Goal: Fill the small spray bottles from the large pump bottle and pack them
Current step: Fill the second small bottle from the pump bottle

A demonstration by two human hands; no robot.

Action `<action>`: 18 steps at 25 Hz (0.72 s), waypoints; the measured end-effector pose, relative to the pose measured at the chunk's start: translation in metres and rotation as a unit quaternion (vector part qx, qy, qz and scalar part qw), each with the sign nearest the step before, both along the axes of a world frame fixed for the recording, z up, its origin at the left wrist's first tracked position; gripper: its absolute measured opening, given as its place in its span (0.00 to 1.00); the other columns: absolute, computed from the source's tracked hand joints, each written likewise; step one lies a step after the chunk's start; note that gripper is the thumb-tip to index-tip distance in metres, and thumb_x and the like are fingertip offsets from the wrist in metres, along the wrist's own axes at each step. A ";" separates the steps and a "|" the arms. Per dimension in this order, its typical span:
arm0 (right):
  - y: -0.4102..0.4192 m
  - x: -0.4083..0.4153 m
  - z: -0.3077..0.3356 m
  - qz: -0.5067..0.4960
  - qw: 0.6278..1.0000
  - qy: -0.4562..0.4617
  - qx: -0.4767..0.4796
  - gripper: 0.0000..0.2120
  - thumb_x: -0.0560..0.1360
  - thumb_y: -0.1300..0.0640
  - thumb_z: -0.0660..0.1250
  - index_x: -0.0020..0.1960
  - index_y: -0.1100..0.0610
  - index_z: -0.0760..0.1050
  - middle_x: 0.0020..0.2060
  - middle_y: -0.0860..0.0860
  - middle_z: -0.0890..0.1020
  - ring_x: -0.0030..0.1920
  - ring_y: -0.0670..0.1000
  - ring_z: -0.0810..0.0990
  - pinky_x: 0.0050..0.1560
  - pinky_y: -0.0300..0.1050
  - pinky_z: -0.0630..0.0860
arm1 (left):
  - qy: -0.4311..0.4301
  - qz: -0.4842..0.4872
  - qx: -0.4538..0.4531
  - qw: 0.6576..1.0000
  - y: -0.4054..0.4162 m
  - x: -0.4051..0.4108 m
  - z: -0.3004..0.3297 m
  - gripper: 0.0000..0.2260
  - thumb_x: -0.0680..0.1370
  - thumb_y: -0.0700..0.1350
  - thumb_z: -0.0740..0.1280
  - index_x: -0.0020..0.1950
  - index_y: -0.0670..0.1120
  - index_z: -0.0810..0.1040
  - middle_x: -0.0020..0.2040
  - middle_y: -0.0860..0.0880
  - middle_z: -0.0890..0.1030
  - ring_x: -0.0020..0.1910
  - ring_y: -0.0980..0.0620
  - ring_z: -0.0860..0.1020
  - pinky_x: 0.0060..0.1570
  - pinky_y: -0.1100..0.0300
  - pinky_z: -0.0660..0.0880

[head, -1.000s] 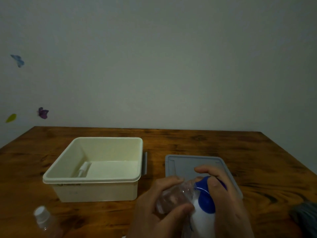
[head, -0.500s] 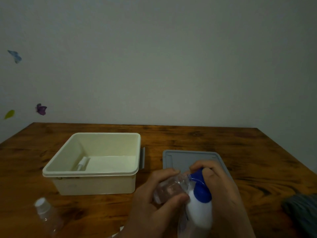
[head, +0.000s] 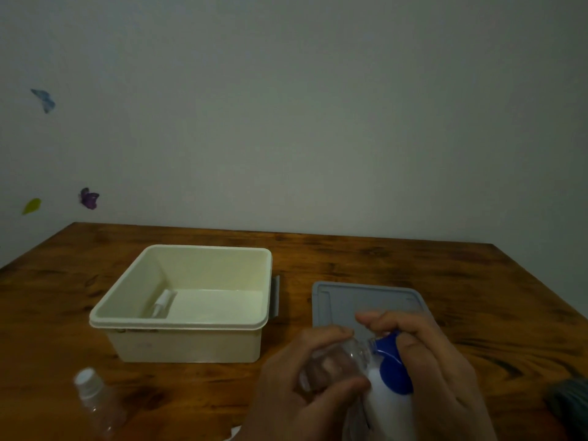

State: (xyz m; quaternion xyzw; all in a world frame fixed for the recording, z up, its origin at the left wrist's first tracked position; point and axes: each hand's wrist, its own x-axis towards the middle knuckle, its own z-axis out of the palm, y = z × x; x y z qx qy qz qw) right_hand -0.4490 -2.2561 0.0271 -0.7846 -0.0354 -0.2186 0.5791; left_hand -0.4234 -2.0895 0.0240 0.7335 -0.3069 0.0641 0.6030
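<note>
Now left hand (head: 305,383) grips small bottle (head: 334,366).

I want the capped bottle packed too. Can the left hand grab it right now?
Probably not yet. The left hand grips the small clear bottle at the pump bottle. The path to the capped bottle looks free.

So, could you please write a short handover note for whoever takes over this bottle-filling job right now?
Left hand grips a clear small spray bottle, tilted with its mouth at the blue pump head.
Right hand rests on that pump head of the large pump bottle.
One small bottle lies in the cream box; a capped bottle stands at the near left of the table. The grey lid lies beside the box.
Left: finish filling and cap this one; the capped bottle's fill is unclear. Pack both, fit lid.
</note>
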 end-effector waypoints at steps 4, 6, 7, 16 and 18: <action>0.014 -0.014 0.019 -0.052 0.995 -0.044 -0.071 0.15 0.67 0.43 0.53 0.43 0.40 0.78 0.50 0.32 0.80 0.53 0.36 0.78 0.48 0.33 0.72 | 0.007 -0.010 -0.010 1.000 0.000 0.001 -0.008 0.26 0.60 0.60 0.70 0.54 0.78 0.68 0.57 0.78 0.71 0.57 0.73 0.72 0.48 0.78 0.70; 0.022 -0.015 0.019 -0.070 0.993 -0.065 -0.073 0.15 0.68 0.42 0.52 0.43 0.41 0.77 0.48 0.31 0.81 0.50 0.37 0.80 0.45 0.32 0.72 | 0.012 -0.016 -0.013 1.000 0.001 0.001 -0.009 0.25 0.61 0.60 0.70 0.54 0.78 0.69 0.57 0.76 0.72 0.56 0.72 0.73 0.48 0.77 0.71; 0.025 -0.015 0.018 -0.077 0.991 -0.075 -0.077 0.15 0.69 0.40 0.53 0.44 0.42 0.76 0.47 0.32 0.81 0.48 0.37 0.80 0.43 0.31 0.73 | 0.005 -0.013 -0.016 1.000 0.001 0.000 -0.007 0.24 0.61 0.60 0.70 0.54 0.77 0.69 0.56 0.76 0.73 0.56 0.71 0.74 0.48 0.77 0.71; 0.026 -0.021 0.017 -0.085 0.993 -0.027 -0.083 0.15 0.69 0.38 0.53 0.46 0.39 0.76 0.44 0.41 0.82 0.42 0.44 0.81 0.37 0.36 0.76 | -0.019 -0.011 -0.007 1.000 0.001 0.000 -0.010 0.23 0.64 0.56 0.71 0.57 0.72 0.72 0.56 0.72 0.75 0.55 0.69 0.75 0.48 0.76 0.72; 0.028 -0.022 0.022 -0.090 0.991 -0.042 -0.085 0.17 0.69 0.36 0.54 0.46 0.42 0.76 0.42 0.46 0.81 0.38 0.47 0.79 0.36 0.38 0.75 | -0.021 -0.003 -0.011 1.000 0.001 0.000 -0.009 0.23 0.64 0.56 0.71 0.56 0.72 0.72 0.55 0.72 0.76 0.54 0.69 0.76 0.47 0.76 0.73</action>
